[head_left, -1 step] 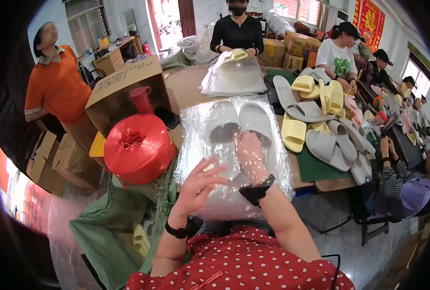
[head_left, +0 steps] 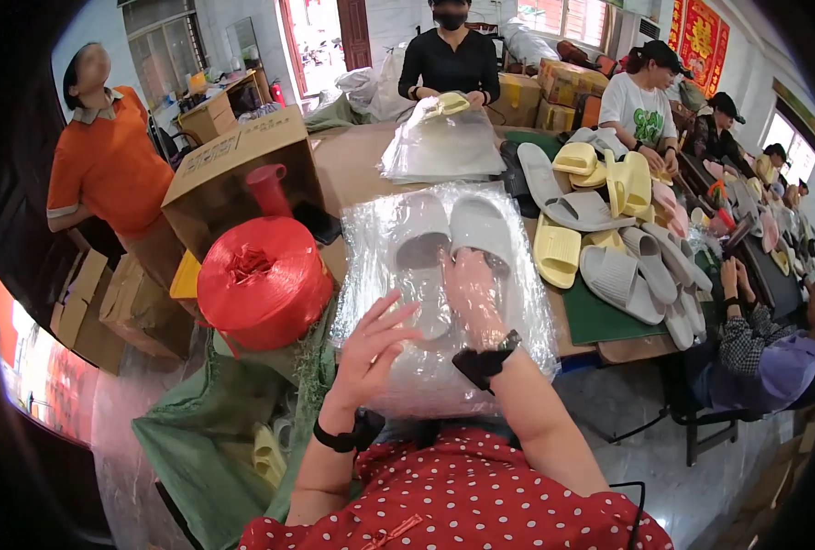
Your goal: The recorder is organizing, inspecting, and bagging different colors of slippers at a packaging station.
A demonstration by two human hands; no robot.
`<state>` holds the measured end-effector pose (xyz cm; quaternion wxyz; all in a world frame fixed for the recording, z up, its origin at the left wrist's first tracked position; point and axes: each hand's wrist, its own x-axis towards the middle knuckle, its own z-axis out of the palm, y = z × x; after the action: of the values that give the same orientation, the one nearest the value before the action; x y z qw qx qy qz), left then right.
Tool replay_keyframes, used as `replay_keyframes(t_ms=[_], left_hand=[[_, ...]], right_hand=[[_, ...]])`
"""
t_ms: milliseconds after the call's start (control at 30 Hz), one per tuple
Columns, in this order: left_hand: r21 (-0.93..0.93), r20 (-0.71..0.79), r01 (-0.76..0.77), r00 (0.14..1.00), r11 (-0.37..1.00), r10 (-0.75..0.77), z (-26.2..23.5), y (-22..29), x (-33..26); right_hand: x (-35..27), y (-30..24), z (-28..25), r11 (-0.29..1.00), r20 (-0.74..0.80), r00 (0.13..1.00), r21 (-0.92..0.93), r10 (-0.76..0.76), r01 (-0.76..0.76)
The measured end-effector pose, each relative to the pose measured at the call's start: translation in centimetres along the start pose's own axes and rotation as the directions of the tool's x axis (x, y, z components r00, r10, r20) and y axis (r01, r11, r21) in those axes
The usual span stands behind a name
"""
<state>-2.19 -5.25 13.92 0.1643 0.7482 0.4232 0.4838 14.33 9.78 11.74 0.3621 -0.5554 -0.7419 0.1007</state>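
Note:
Two grey slippers, the left slipper [head_left: 423,225] and the right slipper [head_left: 481,225], lie side by side inside a clear plastic bag [head_left: 366,238], toes pointing away from me. My right hand [head_left: 474,298] reaches in under the shiny film over the right slipper, its fingers stretched forward to the strap opening. Glare and the strap partly hide its fingertips. Just above the near left part of the bag is my left hand [head_left: 371,348], fingers spread and holding nothing. More bags seem to lie stacked under this one.
A red roll of plastic twine [head_left: 265,284] and an open cardboard box [head_left: 242,170] stand at the left. Grey and yellow slippers [head_left: 623,275] are piled at the right. Across the table, a person [head_left: 449,64] handles a yellow slipper over a bag stack [head_left: 440,151]. A green sack [head_left: 215,440] is below left.
My left hand has shifted slightly to the left. Both grey slippers and my right hand have moved only a little within the bag.

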Motion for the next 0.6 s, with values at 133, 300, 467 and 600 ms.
replay_keyframes(t_ms=[133,300,467,600], left_hand=[[0.249,-0.18,0.203,0.97,0.947,-0.161,1.6,-0.6,-0.8],[0.083,-0.302,0.524,0.824,0.847,-0.48,2.3,-3.9,-4.2],[-0.045,-0.276,0.613,0.751,0.789,-0.6,1.6,-3.9,-5.0],[-0.177,-0.241,0.611,0.733,0.771,-0.636,1.8,-4.5,-5.0]], right_hand=[[-2.8,1.1,1.0,0.983,-0.007,0.992,0.136,-0.123,0.122],[-9.4,0.8,-7.0,0.9,0.086,0.913,0.228,-0.399,0.372],[-11.1,3.4,-13.7,0.607,0.616,0.785,0.598,0.068,-0.523],[-8.9,6.2,-11.1,0.823,0.036,0.976,0.531,0.214,-0.2]])
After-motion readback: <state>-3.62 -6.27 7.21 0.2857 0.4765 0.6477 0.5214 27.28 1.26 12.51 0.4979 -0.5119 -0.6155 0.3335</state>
